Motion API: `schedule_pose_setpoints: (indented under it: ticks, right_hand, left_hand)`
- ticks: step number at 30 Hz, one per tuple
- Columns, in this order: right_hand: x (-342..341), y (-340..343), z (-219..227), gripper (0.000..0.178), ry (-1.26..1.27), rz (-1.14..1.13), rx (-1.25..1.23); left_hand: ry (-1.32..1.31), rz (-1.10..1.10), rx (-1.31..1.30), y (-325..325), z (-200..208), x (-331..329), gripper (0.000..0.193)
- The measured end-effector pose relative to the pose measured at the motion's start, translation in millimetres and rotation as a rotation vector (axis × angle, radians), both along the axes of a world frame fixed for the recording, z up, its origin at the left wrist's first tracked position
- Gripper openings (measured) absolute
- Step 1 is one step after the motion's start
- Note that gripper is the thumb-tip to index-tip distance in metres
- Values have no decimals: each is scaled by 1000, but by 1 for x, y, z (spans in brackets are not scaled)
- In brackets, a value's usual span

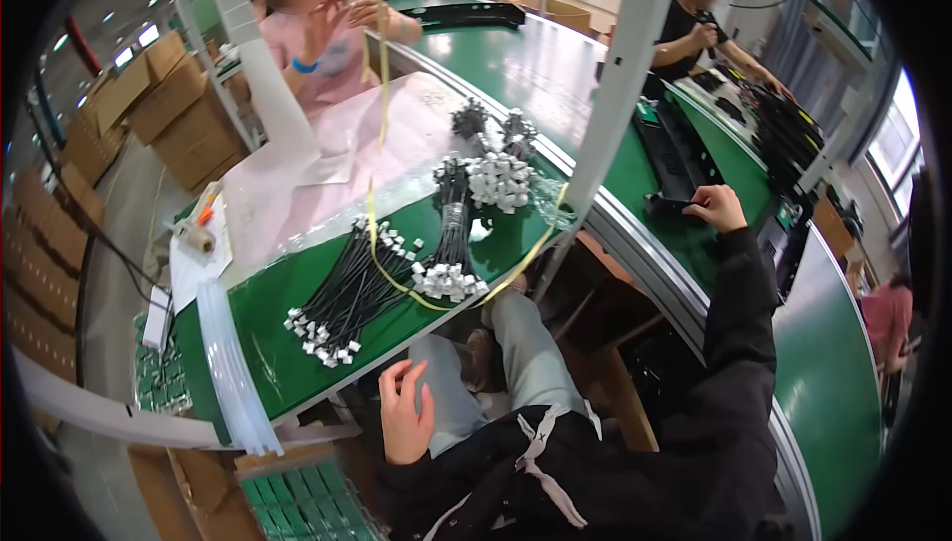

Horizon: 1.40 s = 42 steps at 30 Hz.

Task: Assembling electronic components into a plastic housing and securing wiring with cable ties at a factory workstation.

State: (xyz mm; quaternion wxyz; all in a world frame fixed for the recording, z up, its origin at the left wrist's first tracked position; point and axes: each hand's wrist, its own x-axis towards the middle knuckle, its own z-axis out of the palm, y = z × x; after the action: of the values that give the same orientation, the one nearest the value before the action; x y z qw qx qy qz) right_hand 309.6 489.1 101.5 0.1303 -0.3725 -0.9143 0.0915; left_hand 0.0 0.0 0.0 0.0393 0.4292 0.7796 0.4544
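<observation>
My right hand [719, 209] reaches out over the green conveyor belt and pinches the near end of a long black plastic housing [676, 149]. The housing lies lengthwise on the belt, with a small green circuit board at its far end. Close to my lap, in front of the workbench edge, my left hand [407, 414] is held up with its fingers apart and nothing in it. Nearest to it on the bench lies a spread bundle of black cables [347, 288] with white connectors. A second cable bundle [451, 229], tied in the middle, lies to its right.
Clear plastic tubes [230, 367] hang over the bench's left end. A white post [617, 85] stands between bench and conveyor, and a yellow strap [373, 214] hangs in front. Green circuit boards [302, 496] fill a box below. Co-workers [322, 55] sit across the bench and beyond the belt.
</observation>
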Motion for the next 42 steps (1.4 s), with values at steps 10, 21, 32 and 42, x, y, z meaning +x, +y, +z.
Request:
schedule_pose_setpoints:
  ticks: [10,21,32,42]
  right_hand:
    - [-174,57,-52,26,281,-67,424]
    - [37,-21,-7,45,-37,-1123,460]
    - [296,141,-111,49,175,-1001,-90]
    - [307,148,-122,37,231,-1157,188]
  left_hand:
    - [83,161,224,27,41,-32,15]
    - [595,417,-270,31,30,-152,13]
    - [840,409,-87,35,66,-153,8]
    - [1055,478,-102,15,107,-156,18]
